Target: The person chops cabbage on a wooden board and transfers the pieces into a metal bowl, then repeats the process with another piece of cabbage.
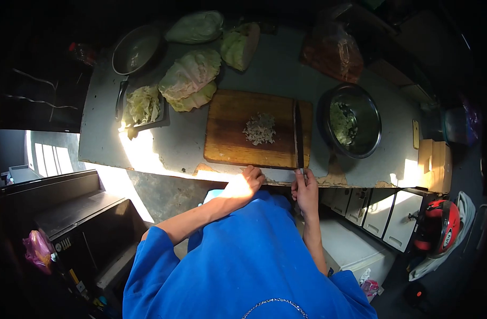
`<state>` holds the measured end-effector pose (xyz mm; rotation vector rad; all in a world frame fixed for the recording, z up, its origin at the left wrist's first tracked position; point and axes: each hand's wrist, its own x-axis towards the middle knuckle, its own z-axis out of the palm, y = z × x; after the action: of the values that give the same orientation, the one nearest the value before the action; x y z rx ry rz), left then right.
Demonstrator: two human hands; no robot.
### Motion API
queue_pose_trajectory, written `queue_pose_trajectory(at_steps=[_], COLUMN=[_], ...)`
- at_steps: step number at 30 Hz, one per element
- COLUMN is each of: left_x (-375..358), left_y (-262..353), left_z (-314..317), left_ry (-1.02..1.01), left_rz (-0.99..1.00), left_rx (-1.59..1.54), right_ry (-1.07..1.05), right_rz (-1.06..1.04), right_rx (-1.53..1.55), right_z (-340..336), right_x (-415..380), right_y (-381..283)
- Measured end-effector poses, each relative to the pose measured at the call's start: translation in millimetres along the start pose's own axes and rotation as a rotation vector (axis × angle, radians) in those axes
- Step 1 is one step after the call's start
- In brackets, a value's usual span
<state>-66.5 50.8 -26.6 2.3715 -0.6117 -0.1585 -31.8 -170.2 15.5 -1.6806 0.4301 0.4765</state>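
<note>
My right hand (305,192) is closed around the handle of a kitchen knife (299,133). The blade points away from me and lies along the right side of a wooden cutting board (227,143). On the board's middle sits a small heap of finely chopped pale vegetable (259,129). My left hand (250,181) rests by the table's front edge, just below the board, with its fingers curled in and no object showing in them. Right of the board, a metal bowl (375,125) holds chopped green pieces (342,123).
Left of the board are large cabbage leaves (189,77), a tray of cut leaves (143,105) and a dark-handled utensil (120,100). Farther back stand an empty-looking metal bowl (134,50), a cabbage piece (240,47) and plastic bags (336,50). A phone (415,134) lies at the right.
</note>
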Motion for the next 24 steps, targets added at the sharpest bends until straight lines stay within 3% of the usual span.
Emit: queue_pose_trajectory(at_steps=[6, 8, 9, 12, 14, 15, 24], left_x=[10.2, 17.7, 19.6, 19.7, 17.8, 17.0, 7.5], left_y=[-3.5, 2.7, 2.3, -2.5, -8.0, -10.0, -25.3], left_z=[-1.4, -5.3, 0.5, 8.5, 0.8, -2.9, -29.9], left_ry=[0.016, -0.15, -0.151, -0.048, -0.008, -0.008, 0.013], left_rz=[0.069, -0.122, -0.118, -0.056, 0.125, 0.127, 0.306], left_rx=[0.065, 0.045, 0.048, 0.206, 0.282, 0.283, 0.025], right_ry=[0.005, 0.019, 0.022, 0.044, 0.06, 0.06, 0.118], right_rz=[0.021, 0.018, 0.016, 0.007, 0.005, 0.003, 0.009], right_rx=[0.05, 0.063, 0.067, 0.079, 0.097, 0.098, 0.134], right_z=[3.1, 6.7, 8.2, 12.0, 15.4, 16.9, 43.2], right_x=[-1.3, -1.0, -1.4, -2.1, -2.4, -2.8, -0.4], right_y=[12.1, 13.4, 13.5, 13.2, 13.2, 13.0, 5.9])
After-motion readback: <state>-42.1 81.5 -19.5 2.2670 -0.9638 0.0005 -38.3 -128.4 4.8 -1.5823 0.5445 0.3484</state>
